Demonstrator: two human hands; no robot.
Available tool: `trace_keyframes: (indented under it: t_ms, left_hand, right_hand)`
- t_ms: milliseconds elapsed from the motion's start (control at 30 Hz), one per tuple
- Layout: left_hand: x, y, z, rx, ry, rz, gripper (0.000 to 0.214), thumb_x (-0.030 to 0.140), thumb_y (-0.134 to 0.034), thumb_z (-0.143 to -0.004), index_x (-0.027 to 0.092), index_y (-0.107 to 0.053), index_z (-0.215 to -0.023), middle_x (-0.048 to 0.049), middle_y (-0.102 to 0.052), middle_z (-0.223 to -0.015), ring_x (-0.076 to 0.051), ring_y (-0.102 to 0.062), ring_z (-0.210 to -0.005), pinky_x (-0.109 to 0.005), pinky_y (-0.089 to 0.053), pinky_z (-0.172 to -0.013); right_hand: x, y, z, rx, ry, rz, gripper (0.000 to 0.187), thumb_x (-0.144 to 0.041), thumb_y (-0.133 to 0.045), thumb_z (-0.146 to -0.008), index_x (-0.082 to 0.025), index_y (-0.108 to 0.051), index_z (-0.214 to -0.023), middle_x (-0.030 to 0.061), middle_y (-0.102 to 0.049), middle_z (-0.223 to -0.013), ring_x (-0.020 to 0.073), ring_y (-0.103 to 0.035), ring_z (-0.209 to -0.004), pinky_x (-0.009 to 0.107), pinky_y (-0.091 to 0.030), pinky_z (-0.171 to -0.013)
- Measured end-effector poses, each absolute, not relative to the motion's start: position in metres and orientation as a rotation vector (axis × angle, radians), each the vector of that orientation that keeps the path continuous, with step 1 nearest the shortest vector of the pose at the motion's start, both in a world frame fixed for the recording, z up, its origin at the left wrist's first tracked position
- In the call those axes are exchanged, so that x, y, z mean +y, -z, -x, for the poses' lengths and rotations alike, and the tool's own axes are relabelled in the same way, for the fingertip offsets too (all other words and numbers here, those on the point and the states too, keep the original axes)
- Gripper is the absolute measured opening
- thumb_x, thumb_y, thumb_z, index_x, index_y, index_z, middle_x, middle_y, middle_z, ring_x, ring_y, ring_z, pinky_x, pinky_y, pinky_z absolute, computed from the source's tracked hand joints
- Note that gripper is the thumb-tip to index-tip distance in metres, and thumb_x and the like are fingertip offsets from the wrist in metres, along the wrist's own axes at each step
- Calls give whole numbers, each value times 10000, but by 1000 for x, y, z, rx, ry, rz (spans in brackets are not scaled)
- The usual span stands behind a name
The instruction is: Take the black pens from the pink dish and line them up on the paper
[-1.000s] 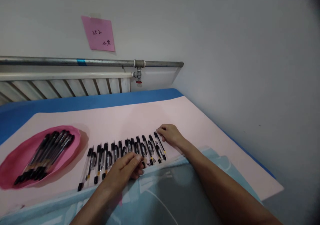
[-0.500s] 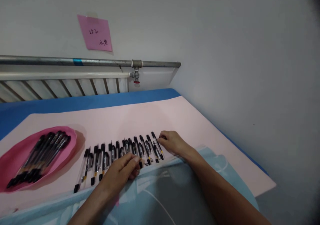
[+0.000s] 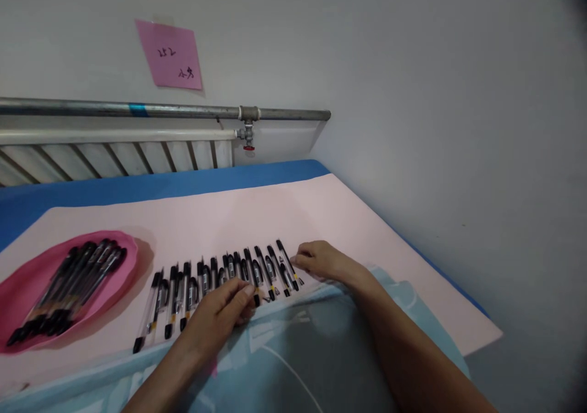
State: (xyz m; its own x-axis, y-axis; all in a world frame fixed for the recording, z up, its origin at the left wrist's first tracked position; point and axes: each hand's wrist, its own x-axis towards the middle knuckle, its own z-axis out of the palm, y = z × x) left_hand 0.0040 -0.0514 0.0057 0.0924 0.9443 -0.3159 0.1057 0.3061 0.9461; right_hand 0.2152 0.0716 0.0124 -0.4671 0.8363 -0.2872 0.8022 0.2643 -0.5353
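Note:
A slanting row of clear-barrelled pens with black ends [image 3: 184, 297] lies on the pink sheet. Short black pieces with pale labels [image 3: 193, 291], which look like pen caps, lie between them. My left hand [image 3: 229, 306] rests at the near edge of the row, closed, its fingers curled under; whatever they hold, if anything, is hidden. Just right of the row's last pen [image 3: 287, 265] is my right hand [image 3: 318, 260], its fingers curled together with the tips close to that pen. I cannot make out anything in them. A small dark-outlined piece [image 3: 301, 281] lies beside that pen's lower end.
More pens [image 3: 76, 288] lie bundled in a pink oval dish [image 3: 131, 266] at the left. Light blue cloth [image 3: 293, 346] covers the near edge. A pink sheet [image 3: 257, 211] lies over the blue tabletop [image 3: 192, 184]. Behind are a radiator [image 3: 110, 159], pipe and wall.
The view has shifted slightly. My right hand has drawn a little to the right of the last pen, and a small dark-outlined piece now shows by its lower end. My left hand stays put.

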Motion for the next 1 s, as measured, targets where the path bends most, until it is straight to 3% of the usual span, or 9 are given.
trace_keyframes:
  t_ms: [133, 267, 500, 767, 900, 1000]
  left_hand:
    - [-51, -5, -6, 1372, -904, -1044, 347, 493, -484, -768, 163, -590, -775, -46, -589, -726, -150, -523, -660, -263, -402, -604]
    - [-52, -6, -6, 1389, -911, -1048, 352, 507, -495, -752, 167, -588, -756, -45, -590, -718, -152, -527, -659, -261, -404, -601]
    - [-51, -7, -6, 1365, -929, -1057, 332, 487, -494, -757, 170, -592, -742, -48, -598, -721, -148, -516, -647, -258, -398, -596]
    - [-44, -17, 27, 1681, -1078, -1233, 264, 425, -459, -793, 191, -579, -779, 25, -536, -586, -117, -493, -526, -226, -376, -514]
    - [-37, -20, 71, 2079, -1185, -1343, 262, 366, -423, -812, 189, -603, -881, -12, -639, -724, -152, -586, -670, -248, -432, -621]
    - [-37, -24, 111, 2582, -1042, -1328, 270, 294, -396, -825, 190, -604, -962, -35, -668, -922, -160, -605, -841, -246, -438, -752]
  right_hand:
    - [75, -4, -209, -2300, -776, 1551, 294, -361, -494, -783, -154, -631, -941, 73, -666, -876, 173, -583, -800, 247, -414, -687]
    - [76, 0, -207, -2233, -819, 1499, 328, -236, -508, -760, -157, -590, -1068, 88, -643, -1036, 173, -581, -904, 254, -418, -780]
    - [77, -1, -209, -2389, -747, 1470, 327, -183, -527, -712, -126, -624, -1019, 104, -647, -995, 179, -580, -847, 259, -424, -745]
    - [75, -7, -206, -2427, -591, 1435, 279, -248, -437, -779, -139, -653, -917, 90, -679, -932, 210, -606, -855, 270, -432, -755]
    - [82, -3, -205, -2371, -626, 1485, 297, -314, -445, -758, -173, -651, -918, 83, -685, -949, 227, -624, -875, 299, -462, -770]
    - [87, 2, -205, -2341, -634, 1499, 305, -342, -456, -735, -188, -659, -903, 85, -694, -925, 244, -637, -852, 318, -489, -732]
